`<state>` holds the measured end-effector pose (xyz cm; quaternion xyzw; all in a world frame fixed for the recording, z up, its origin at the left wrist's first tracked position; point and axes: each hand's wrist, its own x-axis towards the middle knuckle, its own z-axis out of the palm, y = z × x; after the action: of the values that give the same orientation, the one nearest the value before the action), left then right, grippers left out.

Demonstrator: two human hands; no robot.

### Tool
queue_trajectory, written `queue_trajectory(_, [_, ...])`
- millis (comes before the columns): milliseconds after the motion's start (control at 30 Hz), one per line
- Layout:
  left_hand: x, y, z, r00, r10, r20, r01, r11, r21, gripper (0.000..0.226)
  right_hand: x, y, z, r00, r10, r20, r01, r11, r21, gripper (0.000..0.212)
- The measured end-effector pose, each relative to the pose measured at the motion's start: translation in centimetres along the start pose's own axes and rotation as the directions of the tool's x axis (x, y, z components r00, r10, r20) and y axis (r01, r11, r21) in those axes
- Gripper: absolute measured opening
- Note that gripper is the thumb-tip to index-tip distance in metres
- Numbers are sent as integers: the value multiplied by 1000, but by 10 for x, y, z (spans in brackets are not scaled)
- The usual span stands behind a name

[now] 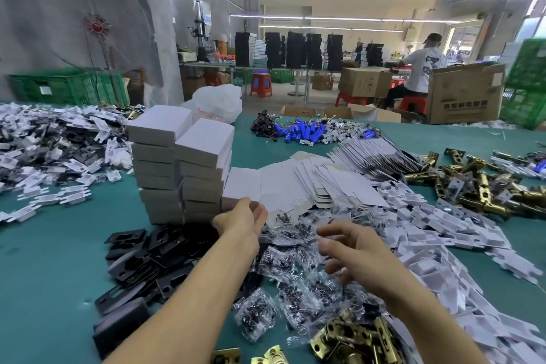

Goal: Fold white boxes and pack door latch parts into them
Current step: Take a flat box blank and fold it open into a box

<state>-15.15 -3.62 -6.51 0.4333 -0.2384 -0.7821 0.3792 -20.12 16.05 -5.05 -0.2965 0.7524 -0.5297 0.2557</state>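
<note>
The left grip [242, 217] touches a white box [240, 185] just right of the tall box stack [180, 162] on the green desk [59, 245]; I cannot tell if it holds it. The right grip [348, 248] hangs wide open over little screw bags [295, 275].

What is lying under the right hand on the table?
Under the right hand lies a heap of small clear bags holding dark little parts. What the bags cover cannot be seen; the green table shows only around the heap.
</note>
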Motion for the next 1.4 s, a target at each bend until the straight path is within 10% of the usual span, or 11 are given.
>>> queue_trajectory(267, [-17,7,-8,972,-156,175,130,980,151,17,80,-23,-18,861,-332,-385,70,828,-557,27])
queue_trajectory(467, [-40,20,-18,859,-306,409,136,909,395,23,129,13,-38,920,35,-390,-360,467,-808,44])
queue_trajectory(733, [-30,23,-25,883,-256,394,102,923,370,22,144,29,-48,888,-57,-457,-331,612,-718,34])
queue_trajectory(900, [-27,18,-30,875,-233,425,40,909,416,18,144,29,-47,893,108,-438,-415,575,-705,47])
queue_trajectory(1400, [-23,12,-34,838,-108,535,-195,856,478,16,143,39,-46,881,-143,-451,-321,520,-792,41])
